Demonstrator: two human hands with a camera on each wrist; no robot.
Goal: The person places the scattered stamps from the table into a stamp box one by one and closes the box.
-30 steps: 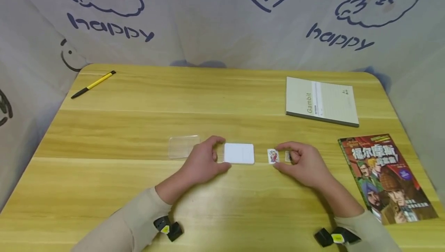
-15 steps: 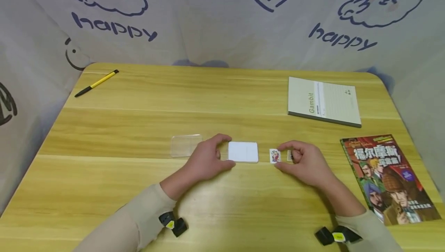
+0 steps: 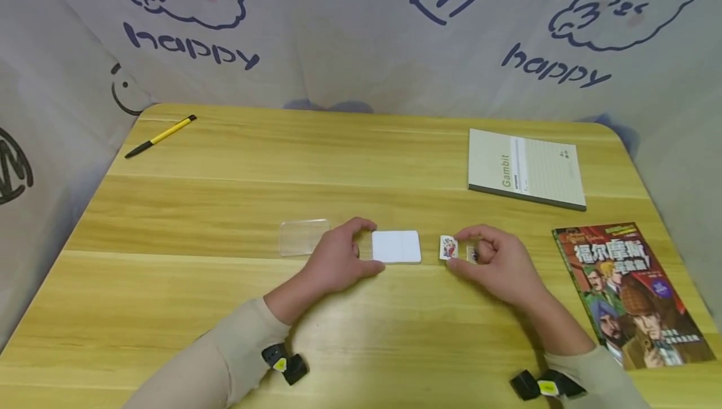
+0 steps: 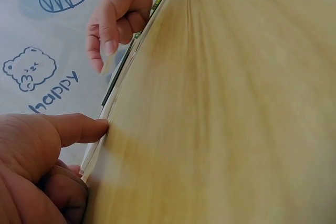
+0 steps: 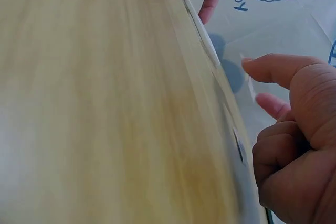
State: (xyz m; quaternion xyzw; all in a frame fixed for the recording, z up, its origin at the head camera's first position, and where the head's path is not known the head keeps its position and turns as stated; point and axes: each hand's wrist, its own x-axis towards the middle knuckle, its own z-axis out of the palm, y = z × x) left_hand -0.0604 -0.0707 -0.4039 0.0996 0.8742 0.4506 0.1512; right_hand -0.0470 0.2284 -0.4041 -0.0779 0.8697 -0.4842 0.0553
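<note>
In the head view my left hand (image 3: 341, 258) spans the left end of a white rectangular stack (image 3: 397, 247), thumb and index finger at its near and far edges. Clear plastic shows between the stack and the palm. To the right, my right hand (image 3: 499, 265) pinches a small playing card (image 3: 448, 247) with a colourful figure between thumb and index finger. The card tilts up, and the right wrist view shows its thin edge (image 5: 249, 82) above the tabletop. Below that hand lies another small printed piece (image 3: 472, 254), partly hidden by the curled fingers.
A clear plastic lid (image 3: 296, 238) lies left of the left hand. Farther back are a yellow and black pen (image 3: 160, 136) at left and a Gambit notebook (image 3: 544, 168) at right. An illustrated book (image 3: 634, 296) lies beside the right forearm. A drawn-on cloth (image 3: 361, 39) hangs behind the table.
The small card in my right hand has tilted and come up a little from the table. My left hand keeps its place at the white stack. The head view has shifted slightly.
</note>
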